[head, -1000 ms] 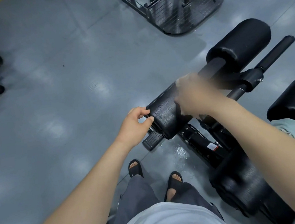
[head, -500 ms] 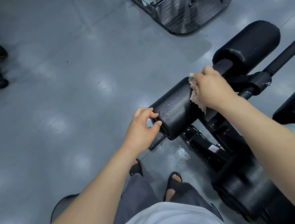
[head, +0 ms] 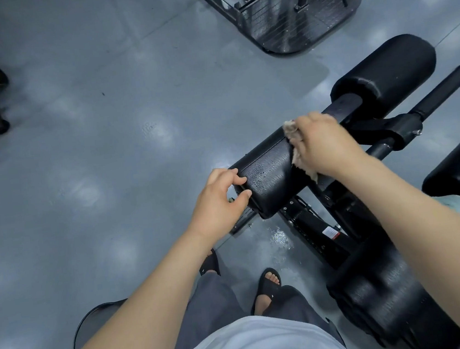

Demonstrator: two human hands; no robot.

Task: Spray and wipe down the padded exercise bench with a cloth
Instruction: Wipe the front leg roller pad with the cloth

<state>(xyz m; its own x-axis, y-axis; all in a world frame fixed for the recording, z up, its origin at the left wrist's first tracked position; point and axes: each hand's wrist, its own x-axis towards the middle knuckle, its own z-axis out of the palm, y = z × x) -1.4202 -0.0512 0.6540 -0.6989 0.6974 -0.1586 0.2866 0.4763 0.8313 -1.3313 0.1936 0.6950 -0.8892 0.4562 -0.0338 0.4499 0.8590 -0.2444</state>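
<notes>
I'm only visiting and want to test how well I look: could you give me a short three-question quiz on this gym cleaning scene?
1. True or false: the right hand presses a cloth against the black roller pad.
2. What is the left hand doing? A) holding a spray bottle B) holding the end of the roller pad C) hanging idle at the person's side
3. Fill in: on their feet the person wears black ____.

Key: 1 true; 2 B; 3 sandals.
</notes>
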